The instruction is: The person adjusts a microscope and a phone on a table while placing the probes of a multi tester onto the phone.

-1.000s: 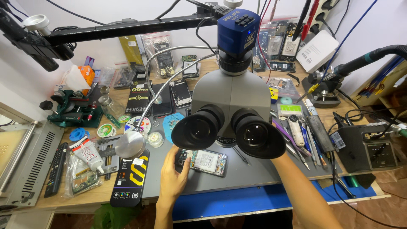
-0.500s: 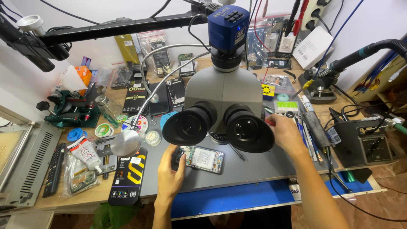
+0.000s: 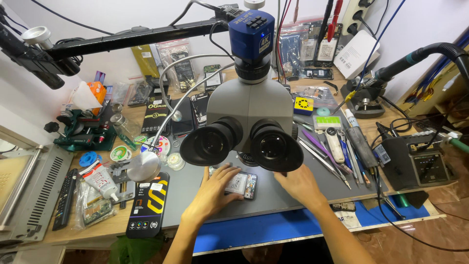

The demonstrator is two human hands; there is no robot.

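Observation:
An opened phone with bare circuitry lies flat on the grey mat, under the eyepieces of a grey stereo microscope. My left hand rests on the phone's left end, fingers spread over it. My right hand lies flat on the mat just right of the phone, below the right eyepiece, with nothing in it. Its fingertips are hidden under the eyepiece.
Tweezers, screwdrivers and brushes lie in a row right of the microscope. A soldering station stands at the far right. A black flat box, a glue tube, a round lamp head and a green vise crowd the left.
My right hand has come down from the tool row at the right and now lies on the mat beside the phone. My left hand has stayed on the phone.

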